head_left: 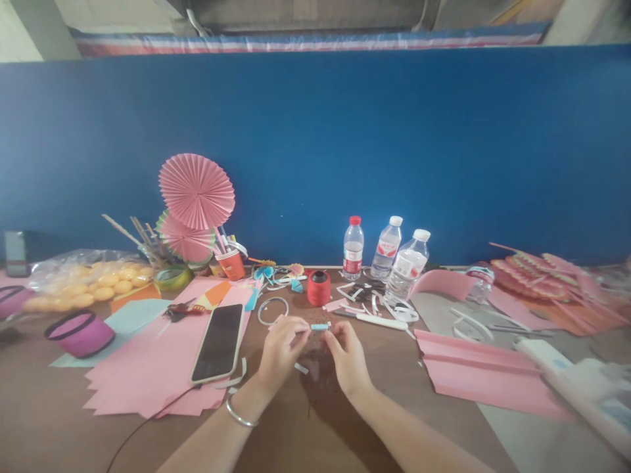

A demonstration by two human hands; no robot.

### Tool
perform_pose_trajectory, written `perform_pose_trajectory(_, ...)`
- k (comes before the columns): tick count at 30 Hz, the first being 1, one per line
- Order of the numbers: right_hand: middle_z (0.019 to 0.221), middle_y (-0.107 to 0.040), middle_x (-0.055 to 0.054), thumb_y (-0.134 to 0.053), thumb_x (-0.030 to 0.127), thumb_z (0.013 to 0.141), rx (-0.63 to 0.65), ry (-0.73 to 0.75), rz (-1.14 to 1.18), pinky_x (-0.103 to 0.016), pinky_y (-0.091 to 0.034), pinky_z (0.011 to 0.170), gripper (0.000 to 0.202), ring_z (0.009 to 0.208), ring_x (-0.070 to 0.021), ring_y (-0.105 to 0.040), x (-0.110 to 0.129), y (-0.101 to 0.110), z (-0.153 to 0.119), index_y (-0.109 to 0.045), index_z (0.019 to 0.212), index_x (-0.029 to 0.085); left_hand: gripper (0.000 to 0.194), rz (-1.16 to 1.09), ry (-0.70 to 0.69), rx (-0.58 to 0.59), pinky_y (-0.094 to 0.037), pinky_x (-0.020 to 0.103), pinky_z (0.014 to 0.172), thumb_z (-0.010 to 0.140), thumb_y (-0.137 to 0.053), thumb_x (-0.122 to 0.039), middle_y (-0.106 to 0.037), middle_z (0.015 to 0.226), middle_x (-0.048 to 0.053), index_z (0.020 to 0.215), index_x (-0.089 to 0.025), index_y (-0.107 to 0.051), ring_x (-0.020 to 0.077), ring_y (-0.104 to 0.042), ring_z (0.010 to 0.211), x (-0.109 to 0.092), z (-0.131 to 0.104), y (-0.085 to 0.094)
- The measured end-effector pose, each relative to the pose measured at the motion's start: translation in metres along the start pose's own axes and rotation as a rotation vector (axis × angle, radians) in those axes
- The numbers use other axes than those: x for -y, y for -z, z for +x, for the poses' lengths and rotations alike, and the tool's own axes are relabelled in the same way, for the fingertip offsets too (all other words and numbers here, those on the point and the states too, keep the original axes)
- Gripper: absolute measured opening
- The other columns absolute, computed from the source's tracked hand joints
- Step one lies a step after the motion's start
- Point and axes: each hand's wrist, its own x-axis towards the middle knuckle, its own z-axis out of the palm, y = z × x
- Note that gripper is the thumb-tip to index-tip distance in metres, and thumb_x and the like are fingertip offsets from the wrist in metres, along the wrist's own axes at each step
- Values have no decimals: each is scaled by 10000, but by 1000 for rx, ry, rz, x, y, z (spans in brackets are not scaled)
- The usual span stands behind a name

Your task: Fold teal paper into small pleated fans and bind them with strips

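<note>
Between my two hands, above the brown table, is a small light-blue piece [319,326] with pale ends, too small to name. My left hand [283,345], with a silver bangle on its wrist, pinches the left end. At the right end, the thumb and fingers of my right hand [346,355] are closed on it as well. Just beyond stands a red round object [319,288] with a dark top opening. A clear ring [273,311] lies past my left hand, and a white-handled knife or cutter [382,321] is beyond my right.
A phone [217,343] lies on pink paper sheets [148,368] at left. Pink paper fans [197,190] rise behind, near an orange cup [231,264]. Bottles [353,249] stand at the back. Folded pink paper [483,371] is right; another person's hand [594,379] is at the edge.
</note>
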Motion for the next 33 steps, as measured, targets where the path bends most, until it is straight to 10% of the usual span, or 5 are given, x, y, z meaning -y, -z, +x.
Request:
perform_pose_trajectory(7, 694, -587, 42, -625, 338, 677, 92, -292, 495, -256, -437, 519, 338, 544, -136, -586, 4, -9, -3, -336, 824, 246, 82, 69, -94, 8, -432, 294, 770, 786, -534, -177, -654, 786, 30, 761, -198, -608, 160, -592, 771, -1, -3, -4)
perform_pose_trajectory(12, 626, -556, 68, -593, 391, 696, 61, -369, 473, -158, -220, 351, 324, 339, -46, -354, 1, -11, -6, -332, 826, 248, 109, 158, -152, 58, -426, 282, 758, 806, -508, -168, -654, 805, 29, 772, -201, -606, 153, -590, 777, 2, -3, -3)
perform_pose_trajectory(16, 472, -409, 110, -562, 364, 717, -10, -197, 126, -177, -217, 359, 230, 352, -70, -316, 2, -5, -2, -415, 836, 233, 117, 242, -208, 89, -413, 292, 780, 814, -499, -162, -655, 840, 29, 791, -204, -606, 152, -586, 797, 5, -3, 0)
perform_pose_trajectory(21, 610, -603, 1, -526, 273, 741, 43, 124, -324, -251, -395, 559, 112, 574, -155, -538, 8, 3, 3, -598, 732, 188, 136, 298, -261, 141, -392, 308, 812, 834, -470, -151, -650, 851, 29, 818, -198, -597, 148, -568, 795, 3, -1, 3)
perform_pose_trajectory(33, 606, -613, -6, -484, 249, 785, 68, 226, -451, -236, -390, 542, 165, 561, -154, -542, 14, 4, 2, -625, 738, 177, 184, 316, -372, 191, -394, 275, 645, 857, -441, -186, -651, 800, 45, 803, -189, -617, 145, -567, 709, -3, 0, 1)
